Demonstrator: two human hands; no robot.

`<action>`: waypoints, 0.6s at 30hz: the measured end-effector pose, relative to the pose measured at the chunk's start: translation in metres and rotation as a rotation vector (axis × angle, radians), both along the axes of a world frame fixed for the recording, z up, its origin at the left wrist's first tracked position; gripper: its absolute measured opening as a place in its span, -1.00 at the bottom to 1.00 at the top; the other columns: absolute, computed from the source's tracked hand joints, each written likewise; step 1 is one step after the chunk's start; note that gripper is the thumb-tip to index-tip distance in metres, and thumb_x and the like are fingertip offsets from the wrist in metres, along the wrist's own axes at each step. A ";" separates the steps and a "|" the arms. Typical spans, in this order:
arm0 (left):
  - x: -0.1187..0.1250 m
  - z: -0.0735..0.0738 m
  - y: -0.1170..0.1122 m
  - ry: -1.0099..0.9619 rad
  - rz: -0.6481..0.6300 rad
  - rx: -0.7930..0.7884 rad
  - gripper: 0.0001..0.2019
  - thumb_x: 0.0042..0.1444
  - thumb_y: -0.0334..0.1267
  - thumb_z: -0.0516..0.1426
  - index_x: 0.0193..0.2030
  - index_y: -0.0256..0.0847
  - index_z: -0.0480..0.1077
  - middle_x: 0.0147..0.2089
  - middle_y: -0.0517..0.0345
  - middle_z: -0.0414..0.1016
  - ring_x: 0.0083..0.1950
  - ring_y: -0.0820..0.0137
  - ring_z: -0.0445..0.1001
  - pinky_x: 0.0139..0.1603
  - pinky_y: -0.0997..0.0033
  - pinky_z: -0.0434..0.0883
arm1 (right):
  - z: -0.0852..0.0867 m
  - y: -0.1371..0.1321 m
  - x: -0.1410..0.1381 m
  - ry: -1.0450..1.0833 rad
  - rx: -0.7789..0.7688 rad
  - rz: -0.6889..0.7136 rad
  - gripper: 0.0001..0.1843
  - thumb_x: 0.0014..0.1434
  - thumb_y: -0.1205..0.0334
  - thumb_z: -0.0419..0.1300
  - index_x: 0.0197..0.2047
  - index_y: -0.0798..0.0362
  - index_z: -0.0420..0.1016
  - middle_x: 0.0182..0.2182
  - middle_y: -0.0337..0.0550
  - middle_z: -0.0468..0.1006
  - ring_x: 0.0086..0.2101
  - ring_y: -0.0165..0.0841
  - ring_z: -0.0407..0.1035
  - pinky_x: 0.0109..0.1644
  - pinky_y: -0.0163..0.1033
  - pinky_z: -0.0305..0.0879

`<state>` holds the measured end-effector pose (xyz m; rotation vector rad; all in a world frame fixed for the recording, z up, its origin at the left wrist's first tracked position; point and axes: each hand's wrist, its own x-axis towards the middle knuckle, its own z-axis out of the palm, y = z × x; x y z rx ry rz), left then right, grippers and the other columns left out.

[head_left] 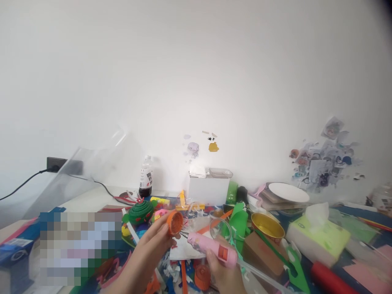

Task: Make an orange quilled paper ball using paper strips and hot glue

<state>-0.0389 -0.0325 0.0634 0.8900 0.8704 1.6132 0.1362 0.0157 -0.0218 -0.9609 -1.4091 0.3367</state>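
My left hand (157,237) grips a small round orange piece (175,223) that looks like coiled corrugated paper, its hollow side turned to the right. A pink glue gun (208,246) is held in my right hand (225,273), its metal nozzle pointing left, close to the orange piece's lower rim. Whether the nozzle touches it I cannot tell. Below, between my hands, lies a second orange ribbed piece (202,277). A white sheet (187,252) lies behind the nozzle.
Paper scraps (174,271) litter the table. Behind stand a green coiled piece (141,211), a dark-drink bottle (146,177) and a white box (208,188). To the right are a gold bowl (267,225), a cardboard box (263,254), a tissue pack (318,237) and a red roll (332,278).
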 end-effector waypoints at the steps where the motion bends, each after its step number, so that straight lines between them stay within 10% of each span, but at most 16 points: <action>1: 0.000 0.001 0.000 0.004 -0.001 -0.001 -0.59 -0.14 -0.09 0.24 -0.09 -0.10 0.44 -0.20 0.10 0.50 -0.25 0.32 0.38 -0.28 0.38 0.33 | -0.002 0.000 -0.001 0.010 0.002 -0.025 -0.66 -0.08 -0.08 0.25 -0.37 0.03 0.53 -0.31 -0.05 0.56 -0.24 -0.11 0.43 -0.21 -0.18 0.41; 18: 0.000 0.001 0.000 0.024 0.009 -0.004 -0.59 -0.12 -0.05 0.22 -0.10 -0.13 0.45 -0.28 0.10 0.48 -0.32 0.35 0.36 -0.33 0.40 0.33 | 0.008 -0.004 -0.002 0.022 0.014 0.012 -0.59 -0.05 -0.15 0.18 -0.37 0.04 0.51 -0.41 -0.08 0.54 -0.31 -0.16 0.43 -0.30 -0.21 0.40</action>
